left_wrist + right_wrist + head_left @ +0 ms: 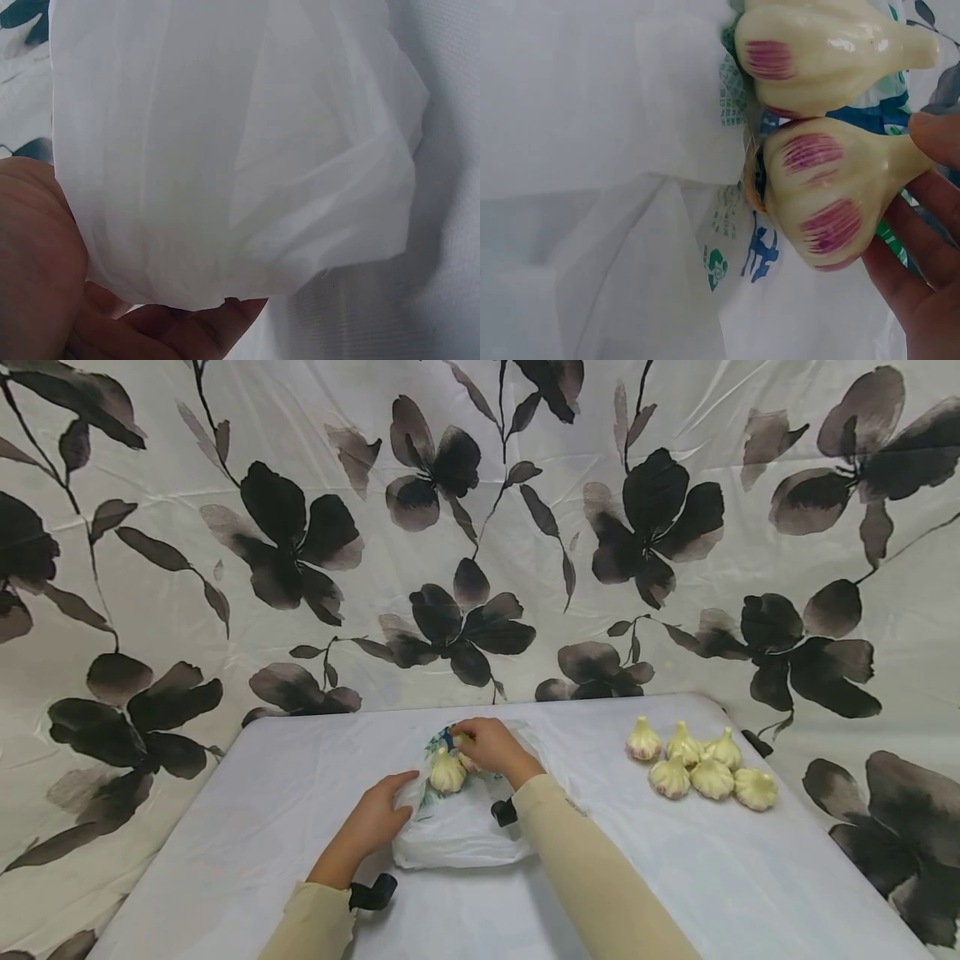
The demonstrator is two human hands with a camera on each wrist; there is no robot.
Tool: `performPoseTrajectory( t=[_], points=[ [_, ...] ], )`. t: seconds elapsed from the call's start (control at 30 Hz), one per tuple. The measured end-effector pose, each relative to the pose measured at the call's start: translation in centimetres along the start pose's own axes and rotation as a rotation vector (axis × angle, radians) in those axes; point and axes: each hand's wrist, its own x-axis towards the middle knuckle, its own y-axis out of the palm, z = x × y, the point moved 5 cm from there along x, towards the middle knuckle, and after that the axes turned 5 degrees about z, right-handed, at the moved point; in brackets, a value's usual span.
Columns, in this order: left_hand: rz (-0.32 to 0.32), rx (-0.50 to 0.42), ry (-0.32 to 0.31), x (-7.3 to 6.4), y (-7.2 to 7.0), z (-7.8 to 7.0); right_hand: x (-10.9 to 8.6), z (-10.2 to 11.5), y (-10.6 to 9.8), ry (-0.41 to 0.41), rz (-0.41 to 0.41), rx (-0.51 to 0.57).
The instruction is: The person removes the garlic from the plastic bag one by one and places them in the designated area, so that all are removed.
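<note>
A white plastic bag point(465, 843) with green and blue print lies on the table, its mouth spread. My right hand point(491, 746) is over the bag's opening and pinches a garlic bulb point(825, 195) by its stem between thumb and fingers. Right beside it sits another garlic bulb point(447, 772), pale with purple streaks, in the bag's mouth. At the bag's left side, my left hand point(372, 816) holds the bag's edge; in the left wrist view the plastic point(225, 150) covers part of the fingers point(191, 330).
Several garlic bulbs point(712, 778) stand grouped on the right part of the white-covered table point(247, 835). Behind the table hangs a white cloth point(555, 635) with dark flower prints. Each wrist wears a small black camera point(372, 892).
</note>
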Motion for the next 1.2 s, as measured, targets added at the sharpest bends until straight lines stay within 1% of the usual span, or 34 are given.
performPoseTrajectory(
  t=[0.23, 0.4, 0.53, 0.6, 0.67, 0.83, 0.93, 1.07, 1.2],
  points=[
    [-0.007, 0.011, -0.015, 0.1, 0.2, 0.1, -0.6, -0.2, -0.8, -0.04, -0.033, -0.01],
    [-0.003, 0.007, -0.023, 0.3, 0.3, 0.5, -1.2, -0.3, -1.5, -0.017, -0.017, 0.009],
    [0.004, 0.007, -0.029, 0.4, 0.3, 0.7, -1.5, -0.3, -2.2, -0.021, -0.028, -0.015],
    [0.007, 0.002, -0.032, 0.5, 0.4, 0.7, -1.7, -0.2, -2.7, -0.036, -0.047, -0.047],
    [0.009, 0.004, -0.034, 0.5, 0.4, 0.7, -1.9, -0.2, -3.0, -0.044, -0.061, -0.061],
    [0.013, 0.011, -0.042, 0.5, 0.4, 0.6, -2.5, -0.1, -3.9, -0.046, -0.078, -0.049],
    [0.011, 0.007, -0.046, 0.4, 0.3, 0.5, -2.9, 0.1, -4.3, -0.068, -0.089, -0.048],
    [0.01, 0.003, -0.041, 0.4, 0.3, 0.5, -3.5, 0.4, -4.9, -0.091, -0.095, -0.044],
    [0.009, 0.008, -0.034, 0.4, 0.4, 0.4, -4.2, 0.8, -5.7, -0.087, -0.106, -0.055]
  ],
)
